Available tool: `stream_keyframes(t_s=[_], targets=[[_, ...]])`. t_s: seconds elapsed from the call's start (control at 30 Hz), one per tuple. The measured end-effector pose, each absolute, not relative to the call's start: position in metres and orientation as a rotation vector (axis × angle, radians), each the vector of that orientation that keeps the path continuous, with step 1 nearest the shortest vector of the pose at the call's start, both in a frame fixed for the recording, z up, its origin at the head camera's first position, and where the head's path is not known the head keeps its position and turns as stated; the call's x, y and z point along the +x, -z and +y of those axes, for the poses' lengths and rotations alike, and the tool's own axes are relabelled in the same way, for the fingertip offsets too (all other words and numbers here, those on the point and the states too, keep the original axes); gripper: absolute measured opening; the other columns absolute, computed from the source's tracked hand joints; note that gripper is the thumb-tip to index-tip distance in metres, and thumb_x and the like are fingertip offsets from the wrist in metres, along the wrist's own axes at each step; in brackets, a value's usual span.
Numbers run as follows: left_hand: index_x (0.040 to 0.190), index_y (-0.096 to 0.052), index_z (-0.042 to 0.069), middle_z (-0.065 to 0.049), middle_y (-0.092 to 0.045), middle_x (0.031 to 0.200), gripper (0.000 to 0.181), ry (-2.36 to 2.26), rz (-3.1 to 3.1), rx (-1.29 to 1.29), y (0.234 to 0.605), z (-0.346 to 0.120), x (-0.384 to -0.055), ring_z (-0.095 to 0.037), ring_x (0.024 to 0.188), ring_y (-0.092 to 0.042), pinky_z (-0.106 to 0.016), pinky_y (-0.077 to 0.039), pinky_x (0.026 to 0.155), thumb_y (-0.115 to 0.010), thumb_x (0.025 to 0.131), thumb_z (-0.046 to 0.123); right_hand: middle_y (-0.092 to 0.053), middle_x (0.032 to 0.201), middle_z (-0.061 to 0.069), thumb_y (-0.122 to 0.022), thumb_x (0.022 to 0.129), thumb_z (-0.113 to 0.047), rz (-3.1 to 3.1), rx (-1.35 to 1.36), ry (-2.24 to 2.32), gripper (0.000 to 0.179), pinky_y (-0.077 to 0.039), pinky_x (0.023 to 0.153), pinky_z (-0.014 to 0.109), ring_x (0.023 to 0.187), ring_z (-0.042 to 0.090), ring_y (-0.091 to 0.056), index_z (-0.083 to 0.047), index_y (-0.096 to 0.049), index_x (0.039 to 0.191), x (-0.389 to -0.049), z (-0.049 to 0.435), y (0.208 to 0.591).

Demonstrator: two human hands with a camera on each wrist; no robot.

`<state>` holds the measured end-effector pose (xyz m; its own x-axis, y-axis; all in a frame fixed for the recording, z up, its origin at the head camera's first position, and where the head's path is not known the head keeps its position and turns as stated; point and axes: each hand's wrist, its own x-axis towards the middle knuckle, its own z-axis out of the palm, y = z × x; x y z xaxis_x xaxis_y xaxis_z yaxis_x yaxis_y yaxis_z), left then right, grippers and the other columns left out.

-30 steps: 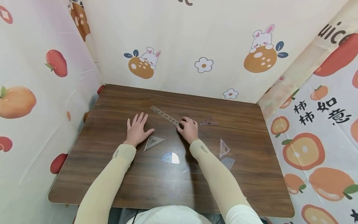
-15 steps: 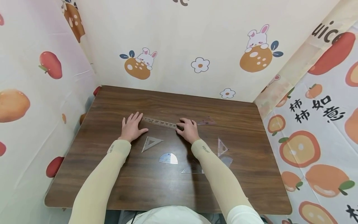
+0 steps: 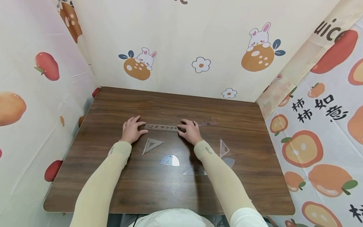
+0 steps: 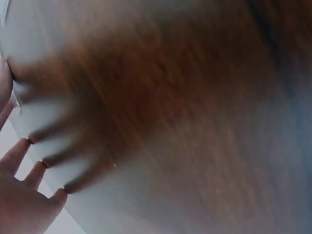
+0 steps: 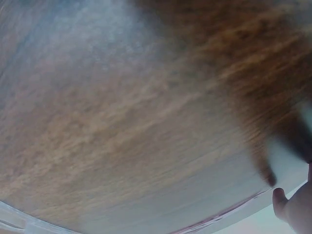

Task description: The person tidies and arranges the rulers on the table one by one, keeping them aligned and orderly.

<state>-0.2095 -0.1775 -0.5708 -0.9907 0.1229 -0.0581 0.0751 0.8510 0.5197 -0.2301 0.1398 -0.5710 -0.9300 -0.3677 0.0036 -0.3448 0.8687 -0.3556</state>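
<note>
A clear stencil ruler with cut-out shapes lies nearly level across the dark wooden table in the head view. At its left end, my left hand pinches it between thumb and index finger. My right hand holds the opposite end the same way. Just below the ruler lies a greyish set square, with a clear protractor nearer the body. In the left wrist view, fingertips of the left hand touch the tabletop. Only part of the right hand shows in the right wrist view.
A purplish triangle lies just beyond the right hand. Near the right forearm are a pinkish set square and a large clear set square, partly hidden by the sleeve. Fruit-printed curtains surround the table's back and sides.
The ruler has swung from a slant to nearly level, its left end coming towards the body. My left hand, earlier flat with spread fingers, now pinches that end. The view has shifted slightly.
</note>
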Motion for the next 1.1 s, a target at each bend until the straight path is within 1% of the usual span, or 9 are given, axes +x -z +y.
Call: stream_keyframes(t_s=[0.17,0.47,0.67,0.83,0.9,1.0,1.1], targets=[[0.117,-0.069,0.016,-0.013,-0.042,0.149,0.039,-0.859,3.000,0.199,0.572,-0.174,-0.208,-0.038,0.141,-0.030,-0.062,-0.017,0.113,-0.073,0.083,0.034,-0.049,0.144,0.000,-0.065,0.090,-0.038,2.973,-0.583,0.550,0.033,-0.021,0.116,0.057,0.135,0.021,-0.043,-0.029,-0.067,0.122,-0.230,0.140,0.573],[0.106,-0.072,0.015,-0.011,-0.056,0.134,0.033,-0.885,3.097,0.313,0.569,-0.175,-0.207,-0.033,0.133,-0.041,-0.059,-0.019,0.113,-0.076,0.078,0.033,-0.055,0.138,-0.002,-0.067,0.088,-0.040,3.007,-0.747,0.551,0.032,-0.025,0.114,0.058,0.131,0.020,-0.048,-0.029,-0.070,0.117,-0.231,0.147,0.577],[0.103,-0.074,0.016,-0.007,-0.063,0.123,0.034,-0.910,3.139,0.356,0.554,-0.175,-0.208,-0.030,0.128,-0.046,-0.059,-0.019,0.114,-0.080,0.074,0.033,-0.057,0.136,-0.003,-0.065,0.090,-0.038,3.008,-0.783,0.581,0.033,-0.027,0.114,0.052,0.130,0.019,-0.049,-0.027,-0.068,0.121,-0.235,0.152,0.566],[0.103,-0.073,0.016,-0.005,-0.067,0.113,0.035,-0.897,3.151,0.387,0.537,-0.174,-0.210,-0.029,0.121,-0.052,-0.057,-0.021,0.114,-0.081,0.073,0.032,-0.060,0.132,-0.002,-0.063,0.091,-0.038,2.994,-0.772,0.624,0.035,-0.033,0.110,0.050,0.127,0.020,-0.053,-0.026,-0.066,0.123,-0.240,0.154,0.547],[0.105,-0.072,0.014,-0.005,-0.068,0.112,0.036,-0.910,3.122,0.394,0.531,-0.174,-0.210,-0.030,0.118,-0.054,-0.055,-0.024,0.113,-0.080,0.074,0.031,-0.061,0.131,-0.002,-0.063,0.091,-0.038,2.989,-0.769,0.629,0.035,-0.035,0.109,0.049,0.125,0.020,-0.054,-0.026,-0.066,0.124,-0.243,0.156,0.541],[0.110,-0.070,0.012,-0.007,-0.068,0.111,0.039,-0.951,3.047,0.379,0.522,-0.172,-0.209,-0.029,0.112,-0.058,-0.050,-0.036,0.107,-0.078,0.077,0.031,-0.063,0.129,-0.003,-0.062,0.092,-0.037,2.975,-0.760,0.654,0.035,-0.040,0.105,0.046,0.121,0.020,-0.058,-0.026,-0.065,0.125,-0.245,0.158,0.532],[0.113,-0.068,0.011,-0.007,-0.067,0.106,0.041,-1.015,2.969,0.362,0.515,-0.170,-0.208,-0.025,0.099,-0.061,-0.044,-0.047,0.092,-0.077,0.079,0.030,-0.068,0.121,-0.003,-0.063,0.092,-0.034,2.916,-0.707,0.764,0.036,-0.047,0.099,0.041,0.113,0.018,-0.064,-0.026,-0.064,0.126,-0.246,0.161,0.523]])
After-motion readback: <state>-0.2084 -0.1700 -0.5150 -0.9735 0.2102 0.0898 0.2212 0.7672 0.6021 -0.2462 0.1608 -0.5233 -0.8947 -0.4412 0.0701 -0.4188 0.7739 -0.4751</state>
